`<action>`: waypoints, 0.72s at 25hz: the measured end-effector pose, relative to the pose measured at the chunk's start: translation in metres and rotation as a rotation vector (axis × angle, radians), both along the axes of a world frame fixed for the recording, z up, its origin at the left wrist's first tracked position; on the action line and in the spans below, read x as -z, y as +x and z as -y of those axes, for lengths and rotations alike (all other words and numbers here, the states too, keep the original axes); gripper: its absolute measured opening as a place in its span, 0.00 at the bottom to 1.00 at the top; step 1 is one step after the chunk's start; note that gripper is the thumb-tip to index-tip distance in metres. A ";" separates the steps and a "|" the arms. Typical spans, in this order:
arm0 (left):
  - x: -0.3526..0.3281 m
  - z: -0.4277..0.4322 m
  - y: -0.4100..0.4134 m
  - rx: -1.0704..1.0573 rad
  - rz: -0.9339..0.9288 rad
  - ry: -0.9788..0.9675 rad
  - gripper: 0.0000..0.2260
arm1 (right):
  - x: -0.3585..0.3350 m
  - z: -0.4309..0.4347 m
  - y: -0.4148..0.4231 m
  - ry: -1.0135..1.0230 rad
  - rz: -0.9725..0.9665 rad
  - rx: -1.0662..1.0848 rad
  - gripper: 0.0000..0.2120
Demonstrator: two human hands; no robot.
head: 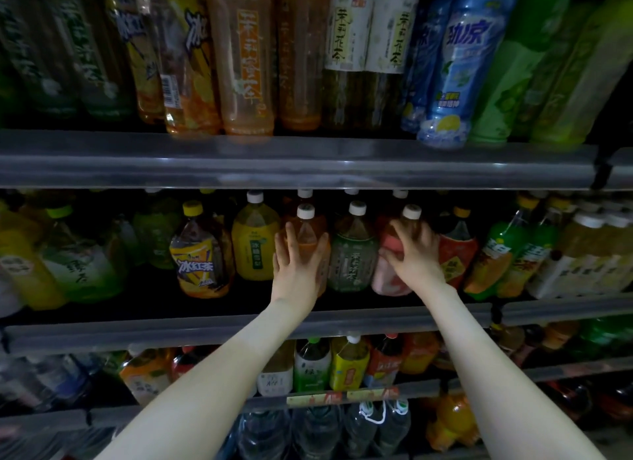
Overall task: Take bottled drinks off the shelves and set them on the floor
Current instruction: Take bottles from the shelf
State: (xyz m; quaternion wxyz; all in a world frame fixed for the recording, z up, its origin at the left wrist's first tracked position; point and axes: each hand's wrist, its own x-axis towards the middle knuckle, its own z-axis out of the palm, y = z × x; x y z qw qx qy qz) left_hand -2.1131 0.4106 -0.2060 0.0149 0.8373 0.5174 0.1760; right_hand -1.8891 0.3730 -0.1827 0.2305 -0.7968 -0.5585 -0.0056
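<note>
Both my arms reach up to the middle shelf of a drinks rack. My left hand lies against the front of an orange-labelled tea bottle with a white cap, fingers spread and nearly straight, thumb on the bottle's right side. My right hand curls its fingers over the shoulder of a pink-labelled bottle with a white cap. Between the two stands a green-labelled tea bottle. Both bottles stand upright on the shelf.
A yellow-green bottle and a yellow iced-tea bottle stand left of my left hand; a red-labelled bottle stands right of my right hand. The shelf above hangs low over the caps. Lower shelves hold more bottles and water jugs.
</note>
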 end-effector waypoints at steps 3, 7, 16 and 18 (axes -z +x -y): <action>0.006 0.001 0.005 -0.029 0.029 0.009 0.36 | 0.003 0.019 0.002 0.089 0.068 -0.063 0.34; 0.013 -0.003 -0.010 0.097 0.059 0.010 0.37 | 0.019 0.039 0.006 0.170 0.136 -0.052 0.34; 0.017 0.013 -0.089 0.185 -0.006 0.131 0.25 | 0.001 0.003 -0.028 -0.073 0.039 0.159 0.36; 0.021 0.009 -0.126 0.139 0.035 0.204 0.25 | 0.017 0.011 -0.083 0.118 -0.086 0.232 0.39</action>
